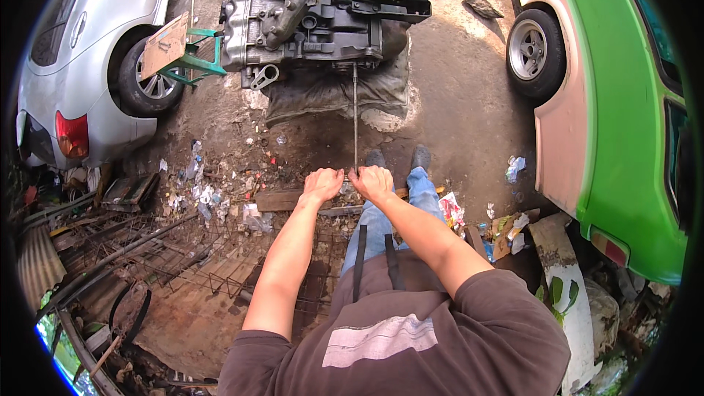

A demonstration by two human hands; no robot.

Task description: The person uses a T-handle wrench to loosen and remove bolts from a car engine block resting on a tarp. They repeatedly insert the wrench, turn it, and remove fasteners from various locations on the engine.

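Note:
A long, thin T-handle wrench point(356, 114) runs from the lower side of a dark, greasy engine point(315, 18) back toward my body. My left hand point(321, 185) is closed at the left side of its near end. Beside it, my right hand point(372, 183) wraps round the same end, a small gap between the two fists. The handle itself is mostly covered by my fingers. At the far end, the wrench meets the engine, though the fitting there is too small to make out. The engine rests on a dark, stuffed sack point(337, 95).
A silver car point(110, 88) stands to the left, near a green stool point(198, 59) with a cardboard piece point(166, 45). At right is a green and pink vehicle point(609, 103). Litter, a wooden plank point(279, 200) and rusty wire mesh point(213, 249) lie around my feet.

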